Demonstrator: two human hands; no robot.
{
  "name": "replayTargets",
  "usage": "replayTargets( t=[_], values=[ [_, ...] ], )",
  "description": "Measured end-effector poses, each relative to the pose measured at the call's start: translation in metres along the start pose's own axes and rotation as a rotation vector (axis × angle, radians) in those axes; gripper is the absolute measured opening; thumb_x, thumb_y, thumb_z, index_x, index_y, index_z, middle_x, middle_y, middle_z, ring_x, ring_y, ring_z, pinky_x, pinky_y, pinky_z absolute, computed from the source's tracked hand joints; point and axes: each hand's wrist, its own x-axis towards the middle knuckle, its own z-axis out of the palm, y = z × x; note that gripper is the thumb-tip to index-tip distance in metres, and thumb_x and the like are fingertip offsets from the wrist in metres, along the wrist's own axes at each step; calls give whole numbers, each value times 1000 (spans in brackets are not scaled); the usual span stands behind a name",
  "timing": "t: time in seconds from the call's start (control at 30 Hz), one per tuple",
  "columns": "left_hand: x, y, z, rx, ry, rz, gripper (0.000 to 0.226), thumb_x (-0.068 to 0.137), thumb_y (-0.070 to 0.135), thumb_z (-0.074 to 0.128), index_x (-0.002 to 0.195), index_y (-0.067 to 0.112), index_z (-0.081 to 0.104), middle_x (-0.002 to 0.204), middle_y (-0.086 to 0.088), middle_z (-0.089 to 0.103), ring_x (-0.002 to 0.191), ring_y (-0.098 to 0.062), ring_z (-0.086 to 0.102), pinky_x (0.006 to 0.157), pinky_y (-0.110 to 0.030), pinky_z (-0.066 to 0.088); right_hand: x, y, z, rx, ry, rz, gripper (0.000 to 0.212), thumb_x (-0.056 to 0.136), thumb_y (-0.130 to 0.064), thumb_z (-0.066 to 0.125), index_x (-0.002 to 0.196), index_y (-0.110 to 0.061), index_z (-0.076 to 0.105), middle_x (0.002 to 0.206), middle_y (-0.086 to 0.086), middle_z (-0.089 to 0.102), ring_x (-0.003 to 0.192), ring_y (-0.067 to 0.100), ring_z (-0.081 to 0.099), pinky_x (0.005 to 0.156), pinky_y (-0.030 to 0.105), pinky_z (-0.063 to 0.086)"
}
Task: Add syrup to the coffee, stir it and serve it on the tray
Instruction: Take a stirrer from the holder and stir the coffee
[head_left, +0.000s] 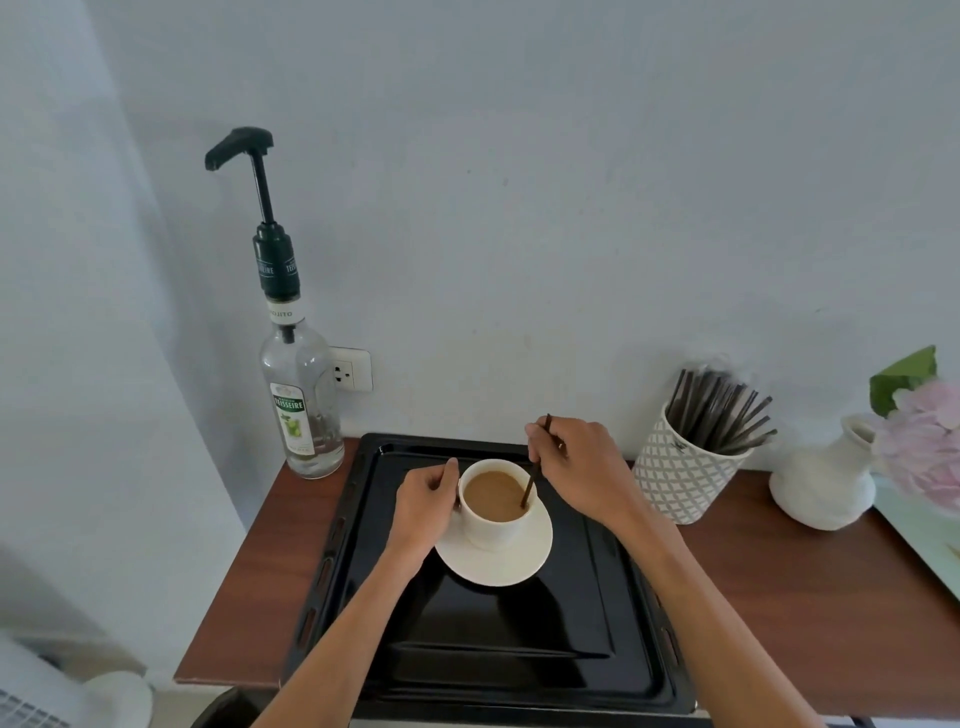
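A white cup (493, 525) of milky coffee stands on a white saucer (511, 564), which rests on the black tray (519, 649). My left hand (423, 501) grips the cup's left side, where the handle is hidden. My right hand (576, 465) pinches a dark stir stick (532, 480) whose lower end dips into the coffee at the cup's right side. A clear syrup bottle (304, 405) with a dark green pump stands at the table's back left corner, apart from both hands.
A patterned white holder (675, 480) full of dark stir sticks stands right of the tray. Further right are a white vase (826, 480) and pink flowers (924, 441). The brown table (260, 571) ends just left of the tray. A wall socket (353, 370) sits behind the bottle.
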Motion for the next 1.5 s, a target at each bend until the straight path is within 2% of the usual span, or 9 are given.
replayTargets(
  t=[0.2, 0.37, 0.57, 0.73, 1.0, 1.17, 1.23, 1.37, 1.5],
  values=[
    [1, -2, 1, -26, -3, 26, 53, 103, 32, 49, 71, -10, 55, 58, -10, 51, 56, -15, 46, 60, -29, 35, 1, -13, 14, 242, -100, 29, 36, 105, -30, 53, 75, -22, 70, 66, 0, 74, 60, 4, 66, 70, 18, 53],
    [1, -2, 0, -26, 2, 15, 53, 103, 31, 50, 69, -10, 53, 56, -8, 50, 56, -14, 45, 61, -29, 35, 8, -10, 9, 59, 41, 30, 38, 107, -32, 49, 77, -17, 67, 65, -2, 69, 65, 16, 66, 71, 36, 56],
    [-1, -1, 1, -43, 11, 26, 52, 103, 30, 51, 69, -10, 49, 56, -7, 46, 54, -15, 42, 60, -30, 33, -2, 2, 1, 63, 46, 88, 42, 106, -34, 50, 71, -16, 65, 60, 4, 68, 57, 18, 64, 67, 38, 56],
    [0, -2, 1, -61, 2, 30, 53, 103, 29, 51, 69, -11, 50, 55, -8, 46, 54, -16, 41, 59, -32, 32, 0, -10, 15, 269, -71, 78, 35, 106, -29, 53, 77, -19, 70, 68, -1, 76, 60, 7, 69, 69, 17, 53],
    [1, -3, 2, -62, -9, 0, 51, 103, 32, 51, 57, 10, 49, 45, 8, 44, 44, -6, 39, 56, -28, 33, 3, -3, 2, -42, 84, 73, 41, 107, -32, 47, 74, -13, 64, 63, 0, 68, 59, 20, 64, 65, 45, 57],
    [2, -2, 1, -61, -27, -11, 51, 102, 33, 52, 56, 13, 46, 43, 10, 38, 44, -9, 34, 54, -33, 31, -1, -5, 10, 241, -84, 132, 38, 107, -31, 50, 77, -17, 69, 66, 2, 75, 62, 14, 72, 63, 19, 54],
    [2, -1, 0, -51, -34, -10, 51, 102, 33, 52, 56, 13, 47, 42, 11, 38, 44, -9, 34, 54, -33, 31, 4, -11, 17, 285, -77, 104, 35, 107, -29, 51, 80, -16, 70, 68, 3, 76, 65, 13, 73, 63, 16, 53],
    [1, -2, -2, -36, -37, -14, 51, 102, 33, 52, 56, 10, 50, 41, 12, 39, 42, -6, 36, 54, -30, 34, 9, -13, 15, 74, 37, 58, 37, 107, -32, 49, 80, -15, 67, 67, 1, 71, 64, 17, 69, 68, 35, 59],
    [2, -1, -1, -48, -39, -18, 51, 102, 33, 52, 54, 15, 49, 41, 13, 40, 40, -4, 35, 52, -27, 33, 5, -3, 3, -42, 81, 103, 44, 107, -34, 47, 77, -7, 65, 65, 11, 69, 62, 30, 66, 66, 49, 57]
  ],
)
